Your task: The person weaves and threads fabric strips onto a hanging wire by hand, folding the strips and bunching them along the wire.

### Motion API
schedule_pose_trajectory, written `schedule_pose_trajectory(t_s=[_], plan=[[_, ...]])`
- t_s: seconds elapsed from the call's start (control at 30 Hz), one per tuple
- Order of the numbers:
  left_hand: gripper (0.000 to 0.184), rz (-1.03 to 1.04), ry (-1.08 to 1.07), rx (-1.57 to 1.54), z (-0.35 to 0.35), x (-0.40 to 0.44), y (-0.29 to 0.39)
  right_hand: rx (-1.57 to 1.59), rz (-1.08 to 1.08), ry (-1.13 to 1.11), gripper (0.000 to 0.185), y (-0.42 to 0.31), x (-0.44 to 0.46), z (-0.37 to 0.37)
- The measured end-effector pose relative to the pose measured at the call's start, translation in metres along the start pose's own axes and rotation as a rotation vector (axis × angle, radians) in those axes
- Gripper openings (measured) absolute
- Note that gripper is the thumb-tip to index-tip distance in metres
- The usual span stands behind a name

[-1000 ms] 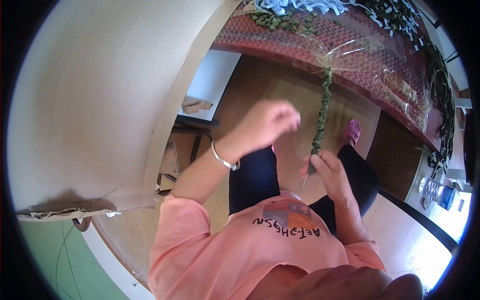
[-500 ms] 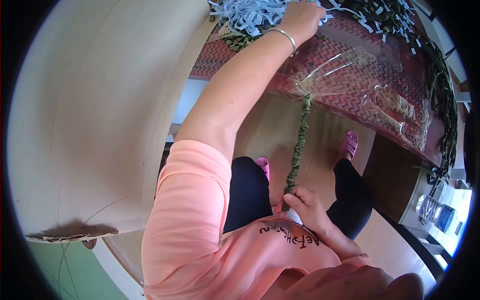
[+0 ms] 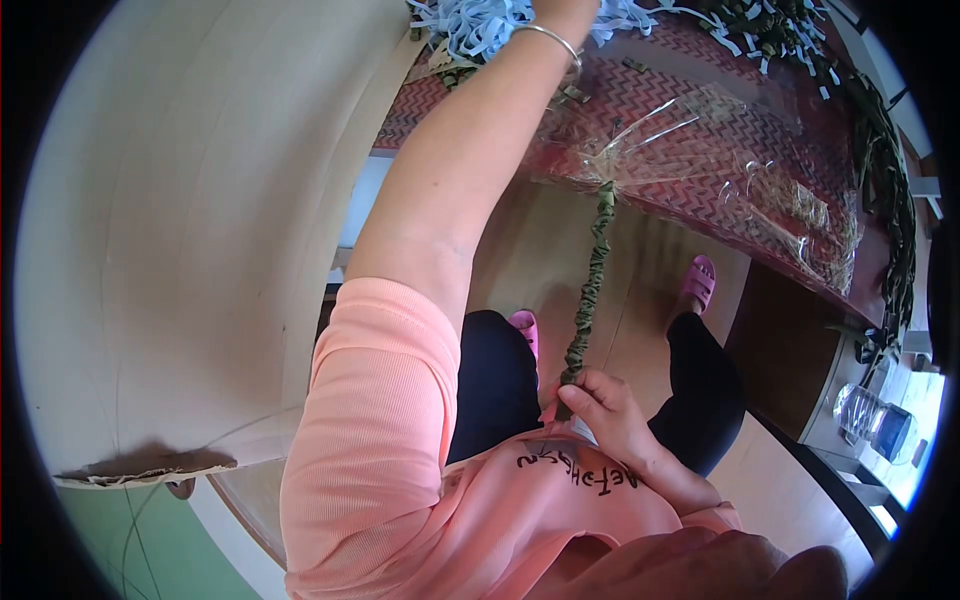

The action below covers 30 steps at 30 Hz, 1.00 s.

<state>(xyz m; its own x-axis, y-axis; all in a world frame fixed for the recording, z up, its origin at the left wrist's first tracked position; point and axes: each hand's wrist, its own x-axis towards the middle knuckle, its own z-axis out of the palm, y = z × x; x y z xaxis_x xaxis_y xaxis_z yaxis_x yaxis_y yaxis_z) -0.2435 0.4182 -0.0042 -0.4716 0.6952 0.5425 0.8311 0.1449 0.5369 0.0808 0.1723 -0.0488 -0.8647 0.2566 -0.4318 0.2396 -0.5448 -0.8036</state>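
My left arm stretches up across the view, a silver bangle on the wrist. My left hand (image 3: 567, 10) is over a pile of pale blue strips (image 3: 480, 28) at the top edge; its fingers are out of frame. Low in the middle, my right hand (image 3: 605, 405) is closed, thumb and fingers around the lower end of a green, bunched, twisted cord (image 3: 590, 285). The cord runs up, fairly straight, to gathered clear plastic (image 3: 610, 165) at the table edge.
A red zigzag-patterned table cover (image 3: 690, 150) lies under the plastic. More green and pale strips (image 3: 770, 30) are heaped at top right, with long dark green strands (image 3: 890, 200) hanging beside them. A large pale board (image 3: 190, 230) fills the left. A clear bottle (image 3: 875, 420) is at right.
My left hand has moved up and left, mostly past the top edge. My right hand and the cord have shifted very slightly left.
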Motion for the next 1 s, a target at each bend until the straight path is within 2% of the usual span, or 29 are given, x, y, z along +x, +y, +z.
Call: schedule_pose_trajectory(t_s=[0.03, 0.1, 0.13, 0.17, 0.2, 0.23, 0.27, 0.37, 0.4, 0.43, 0.47, 0.53, 0.6, 0.63, 0.77, 0.9, 1.0], plan=[[0.029, 0.025, 0.210, -0.320, -0.004, 0.006, -0.008, 0.006, 0.005, 0.009, 0.017, 0.000, 0.000, 0.001], [0.029, -0.208, 0.274, -0.584, -0.042, 0.004, 0.016, 0.014, 0.008, 0.029, 0.017, -0.002, -0.001, 0.005], [0.029, -0.205, 0.279, -0.584, -0.055, 0.016, -0.014, 0.026, 0.013, 0.049, 0.017, -0.002, -0.002, 0.007], [0.025, 0.174, -0.250, -1.239, -0.066, 0.021, -0.044, 0.036, 0.019, 0.069, 0.017, -0.003, -0.002, 0.009], [0.022, 0.599, -0.841, -1.817, -0.032, 0.073, -0.176, 0.046, 0.025, 0.089, 0.017, -0.004, -0.003, 0.011], [0.022, 0.604, -0.837, -1.815, -0.066, 0.051, -0.125, 0.041, 0.024, 0.087, 0.017, -0.003, -0.003, 0.013], [0.020, 0.376, -0.593, -1.759, -0.100, 0.028, -0.064, 0.050, 0.004, 0.098, 0.017, -0.001, -0.003, 0.014], [0.017, -0.278, 0.117, -1.452, -0.164, -0.028, 0.018, 0.079, -0.043, 0.128, 0.017, 0.003, -0.005, 0.017], [0.017, -0.287, 0.126, -1.451, -0.173, -0.045, 0.016, 0.091, -0.029, 0.160, 0.018, -0.001, -0.006, 0.020], [0.017, -0.232, -0.052, -1.390, -0.182, -0.070, 0.003, 0.107, 0.001, 0.189, 0.019, -0.003, -0.008, 0.023], [0.017, -0.186, -0.230, -1.327, -0.190, -0.099, -0.014, -0.099, -0.055, 0.211, 0.020, 0.008, -0.004, 0.017], [0.017, -0.107, -0.578, -1.192, -0.209, -0.160, -0.032, -0.056, -0.142, 0.207, 0.020, 0.013, -0.004, 0.019], [0.019, -0.602, -0.338, -0.917, -0.227, -0.250, 0.053, 0.057, -0.169, 0.215, 0.021, 0.007, -0.005, 0.031], [0.014, -0.677, -0.389, -0.801, -0.229, -0.286, 0.060, 0.013, -0.157, 0.257, 0.022, 0.011, -0.004, 0.032], [0.013, -0.730, -0.351, -0.768, -0.224, -0.375, 0.087, 0.010, -0.257, 0.402, 0.023, 0.018, -0.004, 0.046], [0.009, -0.811, -0.271, -0.806, -0.216, -0.416, 0.105, 0.007, -0.296, 0.435, 0.023, 0.025, -0.002, 0.047], [0.006, -0.775, -0.259, -0.858, -0.214, -0.429, 0.115, -0.017, -0.345, 0.454, 0.023, 0.031, -0.001, 0.048]])
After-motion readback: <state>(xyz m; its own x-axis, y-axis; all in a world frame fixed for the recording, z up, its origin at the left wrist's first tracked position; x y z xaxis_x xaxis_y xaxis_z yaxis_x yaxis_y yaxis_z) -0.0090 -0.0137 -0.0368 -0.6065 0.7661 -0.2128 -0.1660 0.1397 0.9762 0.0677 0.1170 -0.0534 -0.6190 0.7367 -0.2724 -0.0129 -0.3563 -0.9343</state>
